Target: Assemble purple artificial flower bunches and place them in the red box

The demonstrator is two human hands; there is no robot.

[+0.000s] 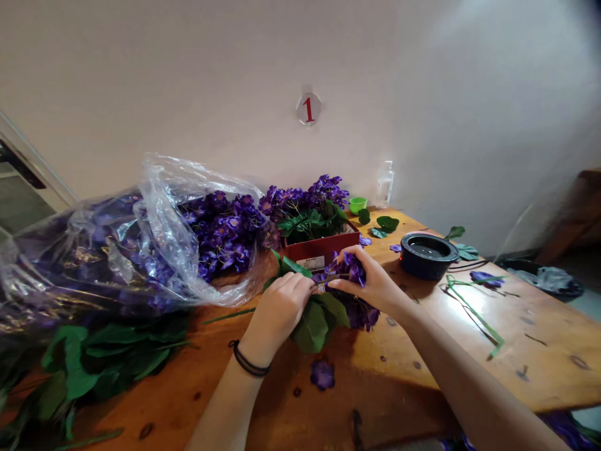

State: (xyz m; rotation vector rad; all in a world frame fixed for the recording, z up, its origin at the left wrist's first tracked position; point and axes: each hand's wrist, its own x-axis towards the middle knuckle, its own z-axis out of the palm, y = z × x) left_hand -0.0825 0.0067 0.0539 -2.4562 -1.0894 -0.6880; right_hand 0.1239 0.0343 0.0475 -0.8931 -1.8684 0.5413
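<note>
Just in front of a red box, my left hand (284, 307) is closed round the stem of an artificial flower spray, a black band at the wrist. Purple blossoms (352, 269) of the same spray sit between the thumb and fingers of my right hand (373, 282). Green leaves (312, 326) hang below both hands, and a green stem (230, 315) sticks out to the left. A loose purple flower (322, 374) lies on the table nearer to me. The fingertips of my left hand are partly hidden.
The red box (338, 243) holds more purple flowers. A clear plastic bag (183, 250) of flowers and a pile of leaves (113, 357) lie left. A dark round pot (427, 266), green cup (357, 205) and bottle (385, 185) stand on the wooden table (539, 369). Stem scraps lie right.
</note>
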